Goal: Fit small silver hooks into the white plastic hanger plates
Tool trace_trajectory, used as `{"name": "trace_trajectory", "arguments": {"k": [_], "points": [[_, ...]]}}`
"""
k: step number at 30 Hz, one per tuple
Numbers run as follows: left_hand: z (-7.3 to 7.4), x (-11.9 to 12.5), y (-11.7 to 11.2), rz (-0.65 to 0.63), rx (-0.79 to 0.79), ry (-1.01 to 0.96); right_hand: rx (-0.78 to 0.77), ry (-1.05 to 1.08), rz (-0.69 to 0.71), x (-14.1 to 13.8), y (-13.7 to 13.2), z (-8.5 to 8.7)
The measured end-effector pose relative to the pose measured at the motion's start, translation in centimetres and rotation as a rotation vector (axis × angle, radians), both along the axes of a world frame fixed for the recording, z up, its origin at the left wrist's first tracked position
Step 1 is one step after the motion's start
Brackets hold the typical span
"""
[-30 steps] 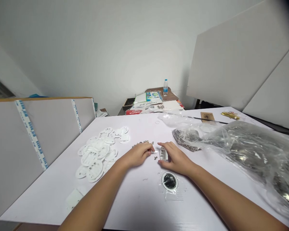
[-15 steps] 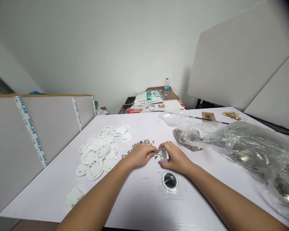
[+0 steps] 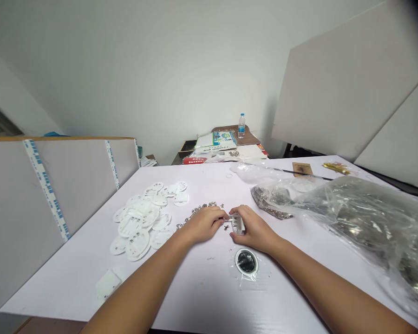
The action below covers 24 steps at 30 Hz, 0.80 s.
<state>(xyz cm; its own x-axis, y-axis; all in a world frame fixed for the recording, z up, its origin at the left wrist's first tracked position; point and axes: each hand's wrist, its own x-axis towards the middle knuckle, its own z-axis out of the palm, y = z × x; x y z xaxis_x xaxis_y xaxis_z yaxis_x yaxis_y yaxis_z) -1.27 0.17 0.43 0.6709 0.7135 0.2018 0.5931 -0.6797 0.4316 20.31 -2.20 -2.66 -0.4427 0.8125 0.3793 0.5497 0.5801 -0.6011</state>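
My right hand (image 3: 253, 228) has its fingers curled around a small clear plastic piece (image 3: 237, 224), gripping it over the middle of the white table (image 3: 73, 278). My left hand (image 3: 204, 224) sits just beside it, fingers drawn together at the piece's left end; I cannot tell whether they pinch anything. Tiny metal clips (image 3: 204, 207) lie scattered just beyond, with white plastic discs (image 3: 137, 227) to the left. Steady, light pressure from both hands works best here.
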Motion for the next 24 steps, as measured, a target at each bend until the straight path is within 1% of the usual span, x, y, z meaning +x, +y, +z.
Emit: {"name": "trace_trajectory", "arguments": {"k": [7,12,20,24], "points": [[0.17,0.11,-0.13,0.014,0.013,0.033,0.01,-0.006,-0.002,-0.15,-0.12,0.2],[0.38,0.21,-0.2,0.005,0.043,0.074,0.056,-0.043,-0.002,-0.28,-0.12,0.32],[0.48,0.15,-0.36,0.018,0.048,0.104,0.103,-0.095,0.005,-0.42,-0.08,0.35],[0.64,0.37,-0.45,0.033,0.075,0.14,0.122,-0.1,0.016,-0.5,-0.05,0.34]]}}
